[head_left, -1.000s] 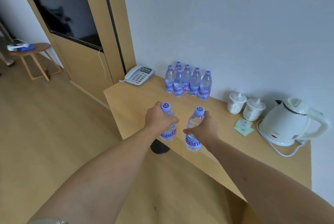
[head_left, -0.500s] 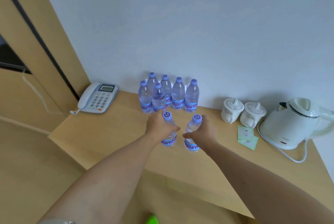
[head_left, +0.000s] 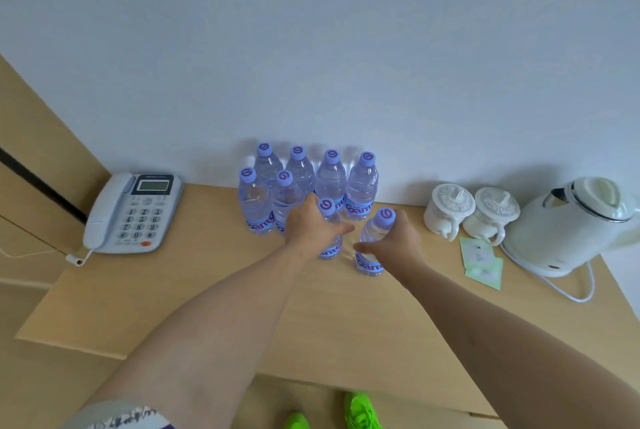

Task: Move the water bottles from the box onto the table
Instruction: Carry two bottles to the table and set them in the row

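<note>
While both hands are busy at once, the tipping risk is pretty real imo. The left hand (head_left: 310, 226) is wrapped around one water bottle (head_left: 330, 241) and the right hand (head_left: 394, 241) grips a second water bottle (head_left: 372, 255), both right at the wooden table (head_left: 207, 290), just in front of the cluster of six bottles (head_left: 304, 182) standing against the wall. Whether the bases are fully down yet, I can't tell, the hands cover too much.

What could go wrong: the left knuckles sit very close to the front bottles of the cluster, so a sloppy push forward or a quick pull-back could knock one over, and they're packed tight enough that one could take others with it. Letting go before a base is flat would do the same.

Orientation: both held bottles stand with their long axis roughly vertical, purple caps up, labels near the bottom. The right one seems to lean a bit, though that could be lens distortion.

No box in view here. Phone (head_left: 133, 212), two lidded cups (head_left: 472, 212) and kettle (head_left: 575, 224) sit off to the sides, well apart.
</note>
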Motion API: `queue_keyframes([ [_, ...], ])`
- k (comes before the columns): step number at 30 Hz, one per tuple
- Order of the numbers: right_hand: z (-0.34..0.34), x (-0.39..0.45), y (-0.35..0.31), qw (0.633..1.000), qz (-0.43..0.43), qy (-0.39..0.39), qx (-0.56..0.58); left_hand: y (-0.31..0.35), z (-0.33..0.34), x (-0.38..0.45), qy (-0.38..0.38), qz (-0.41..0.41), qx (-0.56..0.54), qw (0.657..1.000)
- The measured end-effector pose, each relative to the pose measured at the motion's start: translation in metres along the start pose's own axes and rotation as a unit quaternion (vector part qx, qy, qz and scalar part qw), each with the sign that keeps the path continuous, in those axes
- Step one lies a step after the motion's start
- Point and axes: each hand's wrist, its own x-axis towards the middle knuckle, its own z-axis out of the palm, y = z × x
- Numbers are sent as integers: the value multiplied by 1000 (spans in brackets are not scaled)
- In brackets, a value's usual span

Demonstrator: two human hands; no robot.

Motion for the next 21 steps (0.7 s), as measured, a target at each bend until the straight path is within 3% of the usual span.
queue_keyframes([
  [5, 1, 22, -11, 998, -39, -40, -26, 19, -13, 25, -35, 13, 11, 999],
  [10, -4, 33, -24, 992, -41, -91, -76, 43, -40, 37, -138, 78, 181, 971],
  [14, -17, 39, -36, 976, -48, -149, -151, 47, -40, 38, -96, 102, 204, 969],
  [21, -17, 38, -40, 990, -22, -90, -106, 47, -31, 42, -23, 113, 198, 973],
])
